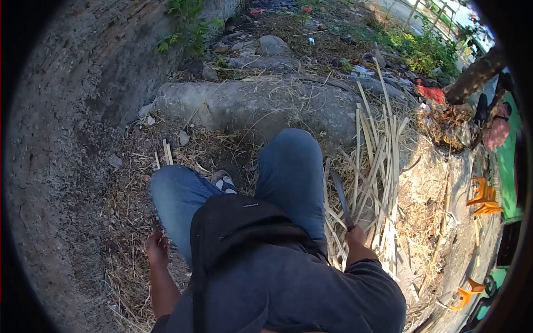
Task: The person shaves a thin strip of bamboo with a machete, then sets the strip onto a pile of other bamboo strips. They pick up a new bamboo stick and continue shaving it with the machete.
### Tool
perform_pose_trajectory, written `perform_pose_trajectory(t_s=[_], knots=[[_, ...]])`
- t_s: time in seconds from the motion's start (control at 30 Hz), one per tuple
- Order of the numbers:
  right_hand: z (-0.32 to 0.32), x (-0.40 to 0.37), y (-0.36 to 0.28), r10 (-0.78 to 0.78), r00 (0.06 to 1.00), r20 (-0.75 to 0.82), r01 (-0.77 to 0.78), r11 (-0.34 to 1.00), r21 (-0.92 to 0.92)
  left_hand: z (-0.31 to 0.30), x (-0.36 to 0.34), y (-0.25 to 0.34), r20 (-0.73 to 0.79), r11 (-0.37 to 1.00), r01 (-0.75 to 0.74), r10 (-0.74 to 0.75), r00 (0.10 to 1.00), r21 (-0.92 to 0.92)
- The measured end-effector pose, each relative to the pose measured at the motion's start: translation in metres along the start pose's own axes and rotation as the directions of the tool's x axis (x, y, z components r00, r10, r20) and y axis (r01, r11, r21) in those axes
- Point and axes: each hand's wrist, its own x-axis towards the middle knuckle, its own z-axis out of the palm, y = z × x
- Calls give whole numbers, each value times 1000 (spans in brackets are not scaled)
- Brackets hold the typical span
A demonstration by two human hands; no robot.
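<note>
My right hand (356,238) is closed round the handle of a long-bladed knife (341,197), whose dark blade points forward beside my right knee. Just right of the blade lies a loose pile of long, pale split strips (382,166), which look like bamboo. My left hand (157,246) hangs low by my left thigh, above the dry litter. Its fingers are loosely bent and apart, with nothing visible in them. Past my left knee, two short pale strips (167,152) stick up from the ground.
A rough wall (61,166) runs along my left. Ahead lies a long stone block (250,108) strewn with dry fibres. Orange plastic objects (484,197) and a tree trunk (476,75) are at right. A black bag (244,222) rests against my front.
</note>
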Motion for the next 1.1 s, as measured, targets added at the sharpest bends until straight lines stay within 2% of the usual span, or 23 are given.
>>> perform_pose_trajectory(t_s=[0.1,0.2,0.27,0.37,0.47,0.5,0.63,0.7,0.77,0.83,0.9,0.93,0.97,1.03,1.1], knots=[[-40,-20,-5,-26,999,20,26,1000,5,-7,7,0,-69,998,-19,14,998,-62],[-49,-1,11,-68,997,-37,66,996,-54,-1,15,5,-144,999,-37,32,989,-35],[-69,6,12,-81,988,-133,76,996,-47,5,17,8,-119,994,-83,74,990,-67],[-93,24,16,-155,951,-269,179,982,66,17,24,21,-66,982,-180,176,982,-56],[-154,24,-7,-216,906,-365,275,954,118,38,26,41,-30,961,-275,274,961,-9],[-172,28,-15,-244,889,-388,295,952,77,48,25,49,-22,953,-303,303,953,7],[-260,5,-70,-330,853,-405,375,926,35,97,18,93,204,871,-481,455,867,102],[-295,-7,-93,-402,822,-404,443,897,10,132,9,116,340,810,-571,502,795,139],[-320,-9,-121,-440,795,-418,480,877,-11,172,-2,135,504,704,-694,549,667,152],[-342,-12,-146,-506,754,-419,525,847,-81,218,-25,149,630,665,-744,550,548,66],[-365,-25,-176,-564,715,-413,560,816,-143,255,-41,165,762,385,-915,556,333,120],[-372,-30,-189,-594,684,-422,587,793,-165,274,-55,174,783,288,-952,568,253,99],[-379,-35,-201,-623,653,-431,611,769,-185,293,-69,182,804,189,-979,570,171,75],[-393,-50,-228,-671,606,-428,648,728,-224,322,-80,190,833,-5,-996,548,73,91],[-405,-65,-252,-736,546,-400,684,667,-295,348,-83,192,830,-238,-969,552,-78,67]])
